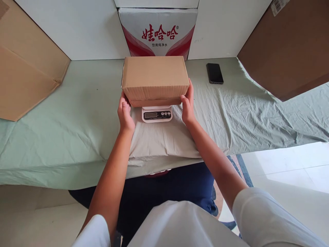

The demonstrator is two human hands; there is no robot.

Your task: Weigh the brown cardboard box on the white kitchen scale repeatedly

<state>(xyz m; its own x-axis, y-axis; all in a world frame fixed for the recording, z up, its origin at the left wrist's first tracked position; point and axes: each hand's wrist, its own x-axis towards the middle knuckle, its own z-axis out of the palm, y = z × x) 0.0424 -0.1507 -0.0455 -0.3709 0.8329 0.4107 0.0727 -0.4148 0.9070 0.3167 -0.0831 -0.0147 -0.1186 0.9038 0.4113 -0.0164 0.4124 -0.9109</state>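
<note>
A closed brown cardboard box (155,73) is between my two hands, on or just over a small white kitchen scale (156,120); I cannot tell whether its full weight rests there. My left hand (125,113) grips the box's left end near the lower front corner, thumb in front. At the opposite end, my right hand (188,104) holds the lower right corner with its thumb on the front face. The scale's dark display and its buttons show in front of the box, while its weighing plate is mostly hidden underneath.
A wrinkled pale green cloth (84,103) covers the table. Behind the box stands a white and red printed carton (159,25) against white panels. A black phone (215,73) lies at the back right. Large cardboard pieces (28,65) flank the left side, and another brown cardboard piece (290,51) the right.
</note>
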